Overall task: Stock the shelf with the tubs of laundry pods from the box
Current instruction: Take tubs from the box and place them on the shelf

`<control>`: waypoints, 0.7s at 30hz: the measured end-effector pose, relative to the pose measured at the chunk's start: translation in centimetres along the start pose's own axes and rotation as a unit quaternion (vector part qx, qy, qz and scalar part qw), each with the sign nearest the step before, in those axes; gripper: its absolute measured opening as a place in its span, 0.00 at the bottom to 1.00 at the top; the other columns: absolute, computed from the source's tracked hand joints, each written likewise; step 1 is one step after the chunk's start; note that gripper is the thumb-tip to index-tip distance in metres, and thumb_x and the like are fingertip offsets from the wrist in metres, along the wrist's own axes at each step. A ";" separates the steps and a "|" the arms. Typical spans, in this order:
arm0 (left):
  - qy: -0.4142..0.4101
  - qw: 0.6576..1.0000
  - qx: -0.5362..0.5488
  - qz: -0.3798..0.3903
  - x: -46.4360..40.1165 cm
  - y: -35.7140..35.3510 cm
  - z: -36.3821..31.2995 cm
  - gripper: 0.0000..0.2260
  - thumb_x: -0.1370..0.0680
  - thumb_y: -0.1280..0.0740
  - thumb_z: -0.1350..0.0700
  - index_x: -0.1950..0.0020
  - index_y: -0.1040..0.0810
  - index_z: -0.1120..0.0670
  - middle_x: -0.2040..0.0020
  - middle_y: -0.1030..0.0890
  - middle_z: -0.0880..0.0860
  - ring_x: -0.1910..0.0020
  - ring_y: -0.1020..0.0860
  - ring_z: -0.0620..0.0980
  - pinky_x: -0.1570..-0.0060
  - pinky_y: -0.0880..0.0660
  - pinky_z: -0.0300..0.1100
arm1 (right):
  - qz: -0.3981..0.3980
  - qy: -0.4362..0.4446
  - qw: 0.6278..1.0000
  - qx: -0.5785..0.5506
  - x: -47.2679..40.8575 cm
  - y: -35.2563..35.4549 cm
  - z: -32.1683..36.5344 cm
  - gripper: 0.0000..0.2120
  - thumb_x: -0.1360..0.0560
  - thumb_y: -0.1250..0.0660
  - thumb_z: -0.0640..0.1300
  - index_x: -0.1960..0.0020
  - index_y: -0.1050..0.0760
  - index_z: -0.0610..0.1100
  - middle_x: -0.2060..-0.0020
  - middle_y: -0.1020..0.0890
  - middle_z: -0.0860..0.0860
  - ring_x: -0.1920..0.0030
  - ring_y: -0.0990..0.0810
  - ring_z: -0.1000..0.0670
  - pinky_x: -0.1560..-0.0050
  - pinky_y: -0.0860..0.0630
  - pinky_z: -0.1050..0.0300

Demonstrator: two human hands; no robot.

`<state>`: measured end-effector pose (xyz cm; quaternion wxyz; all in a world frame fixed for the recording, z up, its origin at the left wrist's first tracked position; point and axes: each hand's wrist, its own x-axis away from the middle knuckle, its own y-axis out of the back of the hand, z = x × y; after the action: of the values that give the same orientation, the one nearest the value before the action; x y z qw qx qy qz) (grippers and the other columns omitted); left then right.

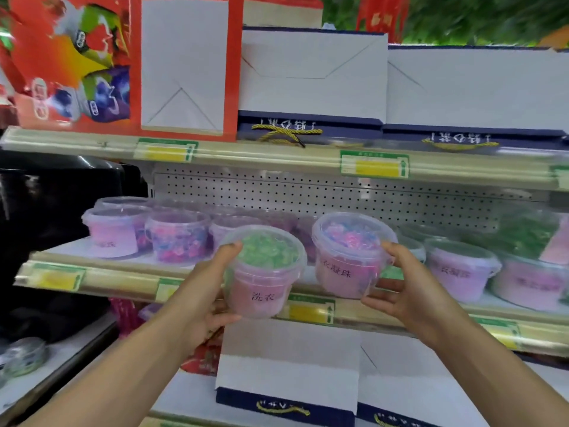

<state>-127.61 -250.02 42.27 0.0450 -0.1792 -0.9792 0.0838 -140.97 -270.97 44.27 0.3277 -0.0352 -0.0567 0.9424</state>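
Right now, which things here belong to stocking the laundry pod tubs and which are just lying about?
Job: left hand holding clear plastic tub of green pods; right hand on clear tub of pink and blue pods; middle shelf.
Not the job: white and navy gift bags; red printed carton.

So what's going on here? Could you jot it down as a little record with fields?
setting: shop shelving, middle shelf partly stocked with tubs
left hand: holds a tub of green pods, in front of the shelf edge
right hand: holds a tub of pink and blue pods, at the shelf front
tubs already on shelf: a purple group at left, more at right
shelf above: white gift bags lying flat
image quality: blurred, labels hard to read
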 end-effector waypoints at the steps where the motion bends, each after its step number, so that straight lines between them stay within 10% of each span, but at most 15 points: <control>1: 0.002 1.000 0.000 0.002 -0.2 0.1 0.0 0.15 0.27 0.35 0.39 0.43 0.30 0.42 0.39 0.26 0.56 0.47 0.22 0.57 0.51 0.22 0.51 | -0.001 -0.007 1.000 0.009 -0.2 -0.1 0.2 0.09 0.24 0.38 0.54 0.48 0.28 0.50 0.53 0.23 0.40 0.51 0.20 0.41 0.48 0.22 0.47; 7: 0.006 1.000 -0.017 -0.008 -0.5 2.3 0.1 0.20 0.28 0.34 0.39 0.39 0.30 0.43 0.36 0.26 0.58 0.44 0.23 0.59 0.53 0.22 0.52 | 0.007 -0.052 0.996 0.076 -2.8 -4.0 1.4 0.10 0.23 0.39 0.53 0.57 0.28 0.48 0.59 0.21 0.42 0.54 0.20 0.41 0.47 0.22 0.44; 12: 0.012 1.000 -0.029 -0.002 -0.3 3.3 0.2 0.20 0.28 0.34 0.39 0.39 0.30 0.44 0.37 0.25 0.58 0.46 0.22 0.58 0.50 0.23 0.52 | 0.021 -0.064 0.983 0.168 -5.5 -6.6 1.1 0.22 0.22 0.44 0.58 0.42 0.27 0.41 0.53 0.20 0.42 0.53 0.19 0.43 0.54 0.21 0.50; 16: 0.014 1.000 -0.022 0.003 -0.1 3.5 0.3 0.23 0.28 0.34 0.39 0.36 0.29 0.45 0.38 0.25 0.59 0.46 0.22 0.58 0.55 0.22 0.50 | -0.041 0.083 0.928 0.362 -5.9 -6.0 0.1 0.31 0.24 0.43 0.61 0.29 0.41 0.44 0.35 0.27 0.45 0.39 0.25 0.41 0.40 0.27 0.46; 21: 0.009 1.000 -0.021 0.001 0.0 3.7 0.2 0.22 0.28 0.34 0.39 0.38 0.30 0.46 0.40 0.24 0.59 0.47 0.22 0.58 0.52 0.23 0.51 | -0.016 0.171 0.848 0.501 -5.0 -6.4 -0.9 0.27 0.28 0.31 0.51 0.33 0.38 0.52 0.45 0.23 0.47 0.46 0.25 0.44 0.48 0.26 0.51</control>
<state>-126.33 -246.65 41.35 0.0498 -0.1817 -0.9802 0.0614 -132.98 -269.01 44.33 0.3205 -0.0263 0.4791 0.8167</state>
